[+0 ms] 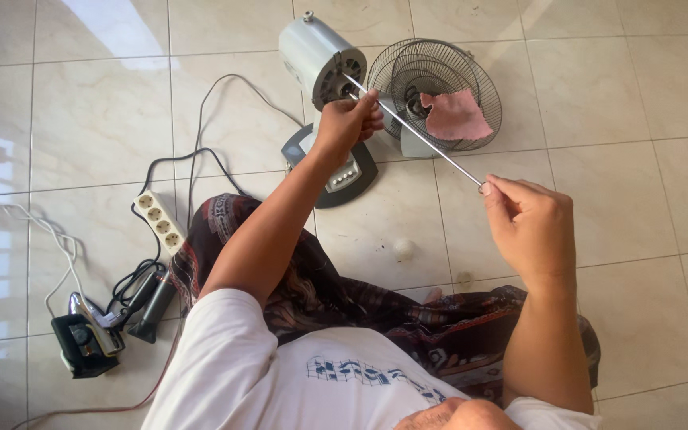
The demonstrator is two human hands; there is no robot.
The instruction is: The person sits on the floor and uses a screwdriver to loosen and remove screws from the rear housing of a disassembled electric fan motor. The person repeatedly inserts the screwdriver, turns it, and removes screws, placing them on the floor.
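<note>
Rod [416,131]: your left hand [348,119] clamps it near the motor [316,56]; your right hand [531,231] pinches its free end; risk, judged: a sideways pull could bend it or tip the fan onto the grille [439,60].

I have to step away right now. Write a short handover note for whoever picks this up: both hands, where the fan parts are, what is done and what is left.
Left hand: gripping the thin metal rod close to the fan motor housing.
Right hand: pinching the rod's near end.
Parts: the rod runs from the motor's front face toward the person. The housing leans on the fan base. The wire fan guard lies beside it on the tile floor, with a pink cloth on it.
Done: guard is off the motor.
Left: the rod is at the motor, in or out I cannot tell; fan unassembled.
</note>
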